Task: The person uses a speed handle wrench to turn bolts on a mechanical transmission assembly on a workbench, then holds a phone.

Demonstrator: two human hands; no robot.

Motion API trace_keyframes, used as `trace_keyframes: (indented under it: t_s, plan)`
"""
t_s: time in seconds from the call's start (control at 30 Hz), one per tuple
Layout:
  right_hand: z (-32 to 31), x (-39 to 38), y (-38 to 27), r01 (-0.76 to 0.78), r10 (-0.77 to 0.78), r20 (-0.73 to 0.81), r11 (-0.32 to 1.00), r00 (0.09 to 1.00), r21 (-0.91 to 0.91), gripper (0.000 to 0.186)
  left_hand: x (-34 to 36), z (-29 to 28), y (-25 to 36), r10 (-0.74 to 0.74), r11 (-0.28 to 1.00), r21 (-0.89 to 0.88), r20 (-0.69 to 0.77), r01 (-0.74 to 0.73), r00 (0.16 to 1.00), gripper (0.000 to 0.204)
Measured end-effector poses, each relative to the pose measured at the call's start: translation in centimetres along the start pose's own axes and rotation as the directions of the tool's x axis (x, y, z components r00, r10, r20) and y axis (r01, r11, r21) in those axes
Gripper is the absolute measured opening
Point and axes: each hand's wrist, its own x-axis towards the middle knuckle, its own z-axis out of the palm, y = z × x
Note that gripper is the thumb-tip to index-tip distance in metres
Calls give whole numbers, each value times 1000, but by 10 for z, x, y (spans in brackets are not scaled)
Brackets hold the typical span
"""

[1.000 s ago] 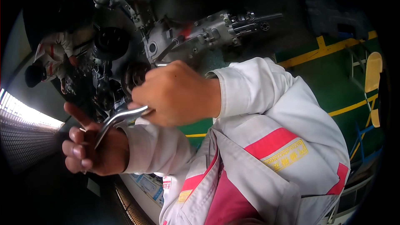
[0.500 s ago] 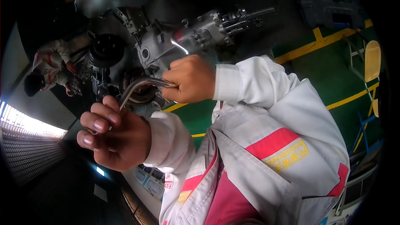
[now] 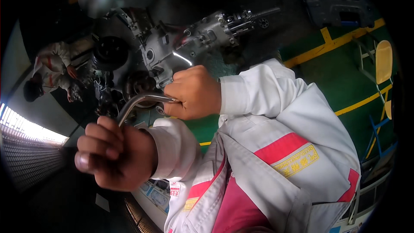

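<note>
A chrome, crank-shaped speed wrench (image 3: 137, 101) spans my two hands. My right hand (image 3: 192, 93) is wrapped round its bent middle, and the bright rod runs on beyond the fist toward a silver gearbox (image 3: 157, 51). Lower and to the left, my left hand (image 3: 115, 155) has its fingers curled in at the tool's near end, which the hand hides. The rod's far tip cannot be made out against the casing. Bare gears and shafts (image 3: 248, 22) stick out of the gearbox's right end.
At the far left, another person (image 3: 54, 69) bends over metal parts. Near them are a dark round drum (image 3: 110, 52) and a round metal part (image 3: 139, 87). A yellow-seated stool (image 3: 384, 62) stands on the green floor (image 3: 317, 75) at right. A dark moulded case (image 3: 338, 2) lies behind.
Both hands have moved down and a little left with the speed wrench. My left hand's fingers have curled in more tightly.
</note>
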Motion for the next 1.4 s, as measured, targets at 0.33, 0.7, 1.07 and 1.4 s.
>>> trace_keyframes:
  t_s: [0.33, 0.7, 1.07, 1.4]
  plan:
    - [22, -11, 10, -87, 84, 43, 994, 996, 69, 28, -5, -9, -13, -35, 986, 162, -33, 39, 999, 37]
    - [37, 3, 12, -219, 203, 107, 961, 973, 170, 30, -43, 72, 109, 412, 817, -453, 26, -357, 911, 36]
    - [41, -12, 16, -228, 204, 127, 948, 971, 221, 29, -53, 77, 111, 520, 771, -256, -274, -583, 809, 33]
    - [60, -18, 1, -335, 286, 253, 926, 924, 175, 31, -22, 10, 40, 117, 942, 333, -425, 35, 897, 57]
